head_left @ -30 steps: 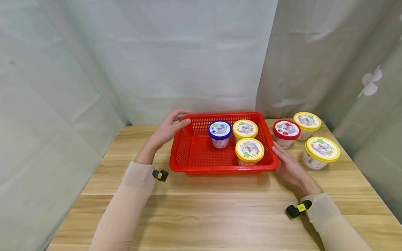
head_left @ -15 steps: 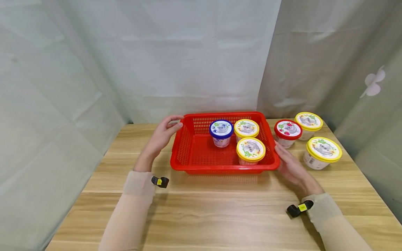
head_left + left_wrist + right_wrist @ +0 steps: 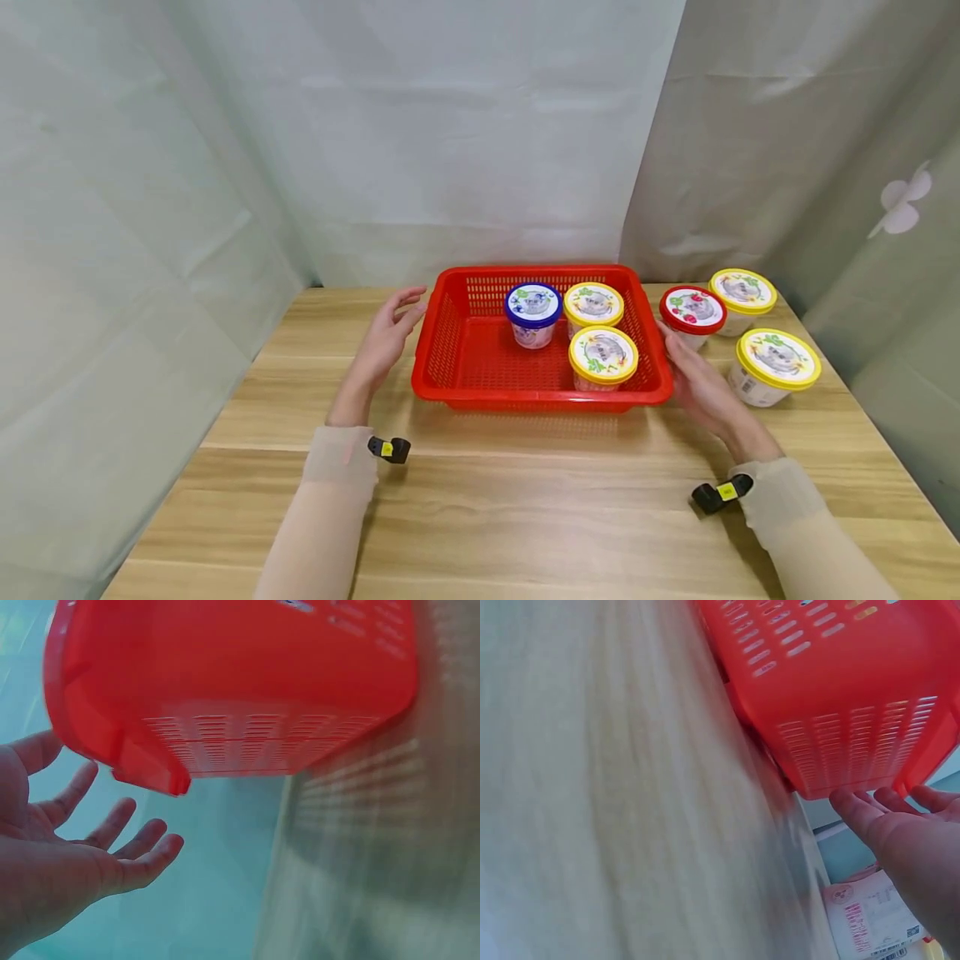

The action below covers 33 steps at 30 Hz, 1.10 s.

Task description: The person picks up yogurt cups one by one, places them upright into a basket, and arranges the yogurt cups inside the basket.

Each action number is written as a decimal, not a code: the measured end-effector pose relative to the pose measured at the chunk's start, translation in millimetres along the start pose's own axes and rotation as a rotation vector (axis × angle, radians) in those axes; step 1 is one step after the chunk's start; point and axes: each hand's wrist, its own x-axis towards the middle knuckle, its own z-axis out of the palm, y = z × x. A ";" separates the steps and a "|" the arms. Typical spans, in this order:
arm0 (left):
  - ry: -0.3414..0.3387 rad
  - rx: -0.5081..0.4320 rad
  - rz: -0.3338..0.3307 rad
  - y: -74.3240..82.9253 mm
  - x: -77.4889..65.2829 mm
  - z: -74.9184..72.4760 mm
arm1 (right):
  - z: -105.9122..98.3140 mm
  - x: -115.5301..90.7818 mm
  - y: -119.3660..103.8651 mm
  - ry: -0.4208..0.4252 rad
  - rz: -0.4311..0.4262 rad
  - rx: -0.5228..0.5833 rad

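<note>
- Left hand [image 3: 384,340] spread, empty, left of the red basket [image 3: 480,358], far on the desk [image 3: 525,500].
- Right hand [image 3: 701,383] at its right end, fingers nearly straight, seemingly ungripping.
- Basket-placing, I'd judge; next wants clean withdrawal.

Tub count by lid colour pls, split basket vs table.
Yellow-lidded tubs: 4 (2 in the basket, 2 on the table)
Blue-lidded tub: 1 (basket)
Red-lidded tub: 1 (table)
Total: 6 (3 basket, 3 table)
</note>
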 end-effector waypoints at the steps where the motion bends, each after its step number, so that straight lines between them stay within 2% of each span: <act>1: 0.003 -0.001 -0.015 2.6 -3.1 0.8 | 0.3 1.0 -1.4 0.005 0.009 -0.019; 7: 0.015 -0.035 -0.069 -3.9 -10.1 5.1 | 1.8 3.4 -8.2 0.041 0.057 -0.091; 8: 0.015 -0.045 -0.071 -9.5 -9.0 5.2 | 1.9 3.2 -9.6 0.045 0.060 -0.106; 14: 0.014 -0.130 -0.101 -19.7 -11.9 7.6 | 1.8 3.3 -21.8 0.089 0.087 -0.206; 20: -0.004 -0.206 -0.182 -27.8 -13.4 10.8 | 1.5 3.1 -32.1 0.116 0.109 -0.278; 25: -0.026 -0.279 -0.220 -31.3 -16.3 15.9 | 0.6 4.5 -35.6 0.106 0.088 -0.320; 33: -0.043 -0.369 -0.242 -36.4 -20.3 19.9 | -1.5 8.5 -43.1 0.081 0.054 -0.343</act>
